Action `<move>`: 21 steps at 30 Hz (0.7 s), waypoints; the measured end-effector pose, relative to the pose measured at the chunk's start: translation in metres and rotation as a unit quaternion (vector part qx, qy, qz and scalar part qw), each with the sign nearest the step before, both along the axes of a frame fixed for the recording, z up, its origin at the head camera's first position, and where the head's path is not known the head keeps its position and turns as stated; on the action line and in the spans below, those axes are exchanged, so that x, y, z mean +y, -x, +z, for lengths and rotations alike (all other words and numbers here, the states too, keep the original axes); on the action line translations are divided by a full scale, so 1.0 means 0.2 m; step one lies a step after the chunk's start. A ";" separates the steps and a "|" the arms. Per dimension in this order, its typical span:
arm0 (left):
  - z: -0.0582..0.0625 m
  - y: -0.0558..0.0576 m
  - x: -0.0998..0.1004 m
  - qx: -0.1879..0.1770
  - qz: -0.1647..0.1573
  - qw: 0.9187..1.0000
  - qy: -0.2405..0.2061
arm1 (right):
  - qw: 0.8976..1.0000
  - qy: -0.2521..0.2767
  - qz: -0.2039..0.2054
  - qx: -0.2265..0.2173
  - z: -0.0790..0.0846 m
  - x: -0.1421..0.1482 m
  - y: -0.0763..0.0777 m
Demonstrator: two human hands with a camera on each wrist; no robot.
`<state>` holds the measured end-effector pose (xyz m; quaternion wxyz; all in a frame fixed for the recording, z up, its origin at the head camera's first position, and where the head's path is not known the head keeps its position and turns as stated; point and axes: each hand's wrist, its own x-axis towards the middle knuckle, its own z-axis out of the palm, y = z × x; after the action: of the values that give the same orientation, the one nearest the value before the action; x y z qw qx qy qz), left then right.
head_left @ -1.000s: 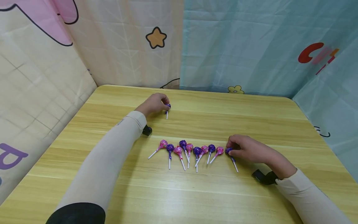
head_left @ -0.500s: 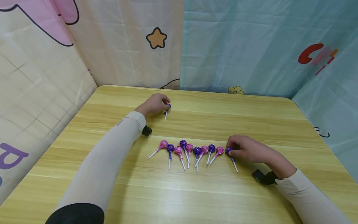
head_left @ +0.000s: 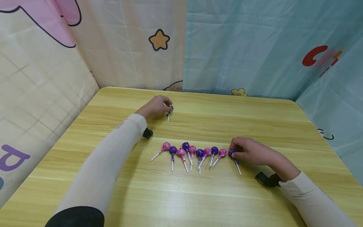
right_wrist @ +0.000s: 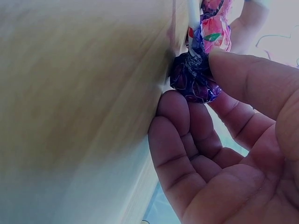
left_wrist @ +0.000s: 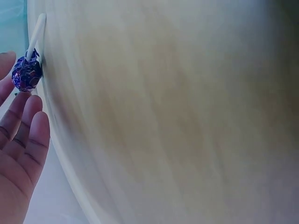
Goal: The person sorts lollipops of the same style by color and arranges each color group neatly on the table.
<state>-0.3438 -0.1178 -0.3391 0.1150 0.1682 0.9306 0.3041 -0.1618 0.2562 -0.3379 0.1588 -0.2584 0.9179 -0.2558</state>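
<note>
At the far left part of the table, my left hand (head_left: pixel 157 105) pinches a purple-wrapped lollipop (left_wrist: pixel 26 74) by its candy head, thumb on one side and fingertips on the other. Its white stick points toward me. My right hand (head_left: pixel 253 152) holds another purple-wrapped lollipop (right_wrist: pixel 194 79) at the right end of a row. Its thumb presses the wrapper and the other fingers curl below. This lollipop's stick (head_left: pixel 239 168) slants down to the right, and part of its head is hidden by the fingers.
Between the hands lies a loose row of pink and purple lollipops, among them a pink one (head_left: pixel 180 152) and a purple one (head_left: pixel 172 150). Some sticks cross. The wooden table (head_left: pixel 181 201) ends at printed curtains (head_left: pixel 244 41) behind and at both sides.
The stick of the lollipop in my left hand has swung slightly to the left. My right hand and the row of lollipops stay in place.
</note>
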 end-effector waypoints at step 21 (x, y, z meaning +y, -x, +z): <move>0.11 -0.26 -0.07 0.072 -0.124 0.989 -0.029 | 1.000 0.003 -0.001 -0.013 0.00 0.00 0.00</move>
<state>-0.2911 -0.1328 -0.3172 0.0791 0.3068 0.8995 0.3010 -0.1627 0.2560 -0.3382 0.1696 -0.2545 0.9154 -0.2618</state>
